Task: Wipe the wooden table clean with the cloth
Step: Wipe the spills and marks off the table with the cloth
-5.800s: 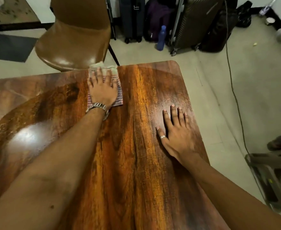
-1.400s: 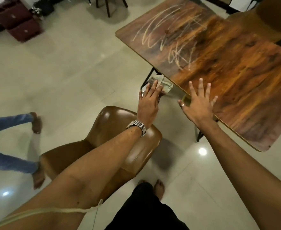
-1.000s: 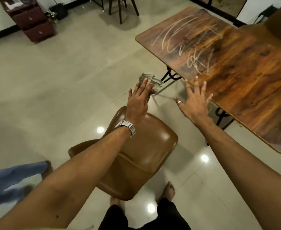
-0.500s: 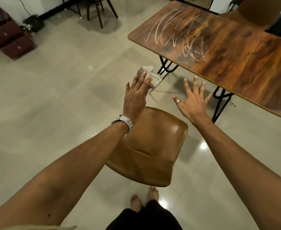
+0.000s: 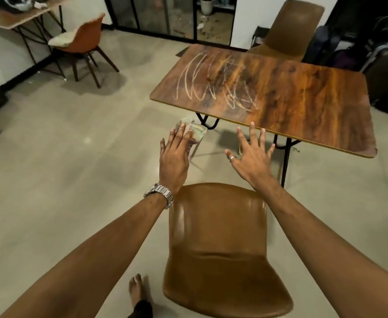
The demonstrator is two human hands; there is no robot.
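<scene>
Your left hand [image 5: 174, 161] holds the cloth [image 5: 194, 131] under its straight fingers [image 5: 181, 134], in the air short of the tabletop [image 5: 303, 97]. Your right hand [image 5: 252, 157] is spread flat and empty, near the tabletop's front edge. Pale scribbles [image 5: 213, 86] mark the tabletop's left part. A brown chair [image 5: 220, 249] stands below your arms.

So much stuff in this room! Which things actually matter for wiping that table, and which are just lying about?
Part of the job:
wooden table, with pale scribble marks on it
cloth under the left hand
right hand, empty, fingers spread

Just lying about:
brown chair in front
second brown chair behind the table
orange chair
suitcases
</scene>
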